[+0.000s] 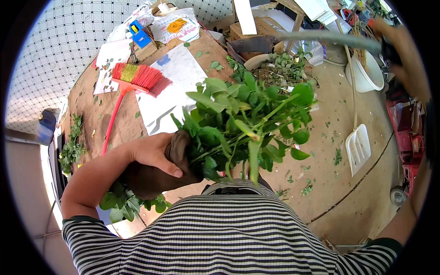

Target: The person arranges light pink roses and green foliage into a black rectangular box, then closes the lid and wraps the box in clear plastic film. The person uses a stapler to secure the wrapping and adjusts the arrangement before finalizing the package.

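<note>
Red broom (137,82): lies beyond and left of the leafy bundle (247,114), its bristles beside a white sheet (183,68), as I view it remotely.
Left hand (158,153): at the bundle's left end, its grip pressed closed on a dark brown wrap (146,181) around the stems, thumb across the top; the other fingers are mostly hidden from me.
Green stems: the bundle hangs before the striped shirt (229,224), held off the ground, leaves fanning to the right.
Leaf heap (293,66): sits beyond the bundle, loose foliage piled together.
White scoop (358,146): rests on the floor, right of the bundle.
White bucket (369,73): stands beyond the bundle, to its right.
Right hand (403,59): raised far right of the bundle, blurred, its grip seemingly closed on the dark end of a long grey tool (330,37); blade or rod, I cannot tell.
Step in hand: I judge it to be steadying the bundle while the tool works.
Next move: calls, I reckon, for a firm left hold, fingers clear of the tool's path.
</note>
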{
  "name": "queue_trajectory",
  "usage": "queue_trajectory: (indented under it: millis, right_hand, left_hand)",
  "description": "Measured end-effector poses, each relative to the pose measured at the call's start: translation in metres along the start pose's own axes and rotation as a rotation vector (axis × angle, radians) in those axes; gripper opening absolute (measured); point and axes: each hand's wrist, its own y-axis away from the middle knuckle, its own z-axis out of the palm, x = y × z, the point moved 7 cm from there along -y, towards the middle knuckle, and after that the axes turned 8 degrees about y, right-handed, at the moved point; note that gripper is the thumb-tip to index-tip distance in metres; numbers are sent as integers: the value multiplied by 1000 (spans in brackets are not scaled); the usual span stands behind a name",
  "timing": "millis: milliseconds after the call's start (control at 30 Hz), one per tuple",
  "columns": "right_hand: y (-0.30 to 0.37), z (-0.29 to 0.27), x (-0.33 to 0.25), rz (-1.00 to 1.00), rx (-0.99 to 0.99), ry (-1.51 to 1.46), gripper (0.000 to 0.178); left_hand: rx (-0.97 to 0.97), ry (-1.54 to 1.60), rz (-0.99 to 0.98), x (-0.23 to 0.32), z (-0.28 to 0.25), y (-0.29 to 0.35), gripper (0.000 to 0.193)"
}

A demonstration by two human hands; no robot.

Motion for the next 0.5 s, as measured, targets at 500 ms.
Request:
queue_trajectory:
  millis: [500]
  right_hand:
    - [-18, -14, -23, 211, -504, 626, 14]
  left_hand:
    - [328, -591, 36, 25, -144, -203, 105]
